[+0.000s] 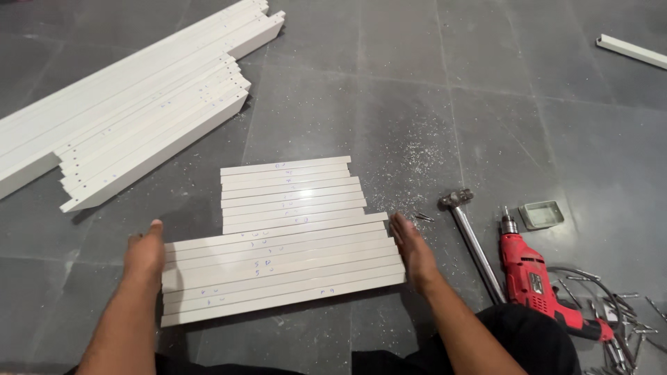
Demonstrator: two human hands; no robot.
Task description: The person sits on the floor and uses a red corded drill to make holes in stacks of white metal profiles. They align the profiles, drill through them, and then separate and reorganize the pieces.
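Note:
Several short white bars (281,267) lie side by side on the dark tiled floor, forming a flat row. My left hand (144,252) presses flat against their left ends. My right hand (412,251) presses flat against their right ends, fingers straight. Neither hand grips anything. A second row of shorter white bars (292,194) lies just beyond, touching the nearer row. Small pen marks show on the bars.
A pile of long white bars (132,111) lies at the far left. To the right are a hammer (467,229), a red power drill (531,281), a small metal tray (541,214) and scattered screws (618,326). Another white bar (631,50) sits at the far right.

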